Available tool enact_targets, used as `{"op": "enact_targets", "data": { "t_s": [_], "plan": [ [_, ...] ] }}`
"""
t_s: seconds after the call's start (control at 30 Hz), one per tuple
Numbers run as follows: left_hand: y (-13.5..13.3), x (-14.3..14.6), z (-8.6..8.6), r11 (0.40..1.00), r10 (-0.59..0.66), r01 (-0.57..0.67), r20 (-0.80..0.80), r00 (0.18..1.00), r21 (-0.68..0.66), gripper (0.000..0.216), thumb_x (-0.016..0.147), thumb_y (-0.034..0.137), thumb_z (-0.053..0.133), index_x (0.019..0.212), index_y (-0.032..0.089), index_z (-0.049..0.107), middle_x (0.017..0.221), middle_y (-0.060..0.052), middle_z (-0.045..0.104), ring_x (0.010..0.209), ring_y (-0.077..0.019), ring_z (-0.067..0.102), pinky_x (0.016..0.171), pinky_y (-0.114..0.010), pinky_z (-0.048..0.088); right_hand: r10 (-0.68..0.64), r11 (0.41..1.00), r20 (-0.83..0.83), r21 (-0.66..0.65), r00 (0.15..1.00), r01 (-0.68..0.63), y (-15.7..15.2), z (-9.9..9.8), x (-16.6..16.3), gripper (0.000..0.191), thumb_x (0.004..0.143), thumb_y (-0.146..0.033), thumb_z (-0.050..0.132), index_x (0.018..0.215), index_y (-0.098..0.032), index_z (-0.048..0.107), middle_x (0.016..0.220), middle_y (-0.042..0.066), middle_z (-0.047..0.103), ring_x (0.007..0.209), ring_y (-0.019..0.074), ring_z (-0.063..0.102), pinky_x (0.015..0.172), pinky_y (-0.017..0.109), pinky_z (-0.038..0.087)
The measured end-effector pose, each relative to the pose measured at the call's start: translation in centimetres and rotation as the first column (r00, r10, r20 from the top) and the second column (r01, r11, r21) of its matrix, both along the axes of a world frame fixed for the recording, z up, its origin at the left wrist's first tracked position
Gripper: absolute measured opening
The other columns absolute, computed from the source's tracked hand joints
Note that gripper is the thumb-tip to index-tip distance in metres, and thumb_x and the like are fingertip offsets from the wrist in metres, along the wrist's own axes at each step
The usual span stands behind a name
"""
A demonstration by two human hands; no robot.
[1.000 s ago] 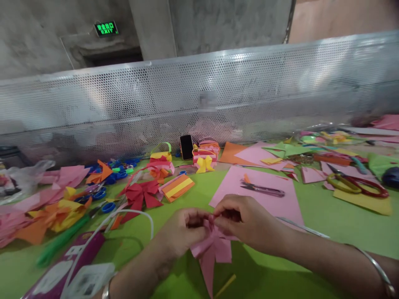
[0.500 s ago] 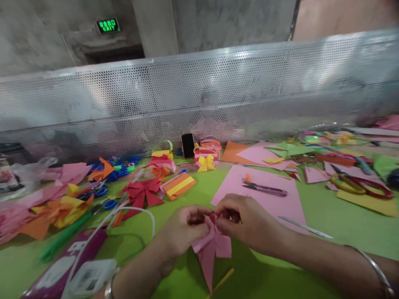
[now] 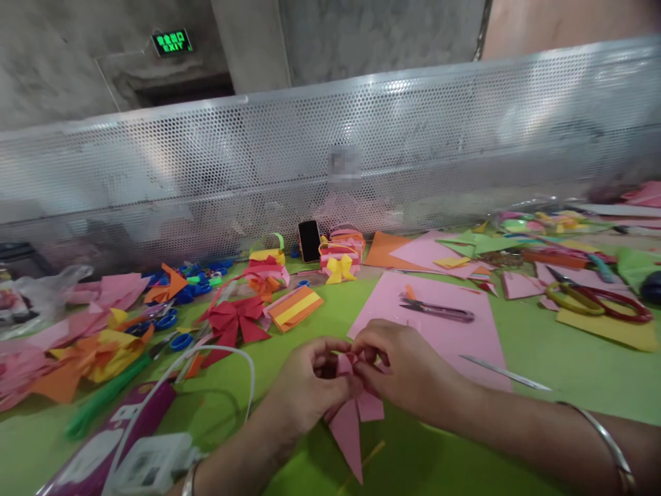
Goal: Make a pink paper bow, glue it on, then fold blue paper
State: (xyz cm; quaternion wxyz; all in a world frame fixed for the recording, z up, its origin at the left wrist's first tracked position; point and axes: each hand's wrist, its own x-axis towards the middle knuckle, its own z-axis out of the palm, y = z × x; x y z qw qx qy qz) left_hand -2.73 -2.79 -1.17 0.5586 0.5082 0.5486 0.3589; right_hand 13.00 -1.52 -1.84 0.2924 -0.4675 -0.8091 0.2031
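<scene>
A pink paper bow [image 3: 347, 430] is held between my two hands above the green tabletop, its pointed tails hanging down. My left hand [image 3: 315, 386] pinches it from the left, thumb lying across the front of the folds. From the right, my right hand [image 3: 400, 368] pinches the upper middle with thumb and forefinger. The fingers hide much of the bow's centre. Beyond my right hand lies a pink sheet [image 3: 382, 296] bearing thread snips [image 3: 438, 311]. A thin metal blade-like strip [image 3: 506, 373] rests partly over the sheet's lower edge.
A red paper bow [image 3: 237, 320] and an orange-yellow folded paper [image 3: 295, 308] lie beyond my left hand. Left stands a purple power strip [image 3: 111, 437] with a white charger [image 3: 155, 461] and cable. Scissors [image 3: 599, 303] lie at right. A phone [image 3: 310, 241] leans near a perforated metal barrier [image 3: 289, 158].
My left thumb has shifted right across the front of the bow, covering more of its centre. The bow's left loop is now mostly hidden, and its long tail has swung slightly right.
</scene>
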Motion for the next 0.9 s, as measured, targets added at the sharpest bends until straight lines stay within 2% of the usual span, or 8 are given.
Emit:
{"op": "enact_targets", "data": {
  "t_s": [0.2,0.53,0.7,0.9],
  "plan": [
    [-0.12,0.76,-0.37,0.998,0.044,-0.041,-0.074,0.996,0.042,0.039,0.053,0.007,0.064,0.091,0.012,0.058,0.068,-0.002,0.065,0.063,-0.0155,0.058,0.056,-0.026,0.042,-0.005,1.0,0.007,0.008,1.0,0.005,-0.04,0.03,-0.07,0.012,0.073,-0.012,0.053,0.073,-0.018,0.063,0.072,0.002,0.06,0.062,0.013,0.05,0.053,0.022,0.032],
    [0.05,0.74,-0.63,0.996,0.051,-0.045,-0.07,0.996,0.077,0.036,0.051,0.003,0.063,0.085,0.012,0.061,0.064,0.0,0.063,0.064,-0.0148,0.059,0.059,-0.025,0.044,-0.026,1.0,0.017,0.004,1.0,0.026,-0.03,-0.32,0.0,0.011,0.073,-0.013,0.053,0.069,-0.018,0.062,0.07,0.001,0.059,0.062,0.0125,0.05,0.053,0.022,0.03],
    [0.02,0.96,-0.41,0.997,0.046,-0.041,-0.089,0.995,0.062,0.034,0.055,0.004,0.062,0.089,0.012,0.061,0.063,0.0,0.063,0.062,-0.016,0.06,0.055,-0.025,0.043,-0.02,1.0,0.003,0.008,1.0,0.02,0.05,-0.43,-0.08,0.01,0.072,-0.012,0.054,0.069,-0.018,0.062,0.071,0.001,0.06,0.062,0.0124,0.05,0.053,0.022,0.03],
    [0.06,0.85,-0.52,0.994,0.025,-0.014,-0.098,0.995,0.107,0.038,0.054,-0.001,0.055,0.089,0.012,0.06,0.064,0.001,0.062,0.064,-0.0155,0.06,0.057,-0.025,0.043,-0.024,0.999,0.0,0.025,1.0,0.024,-0.04,-0.29,0.01,0.009,0.071,-0.012,0.055,0.069,-0.018,0.061,0.069,0.001,0.059,0.06,0.0118,0.049,0.052,0.022,0.029]
  ]
}}
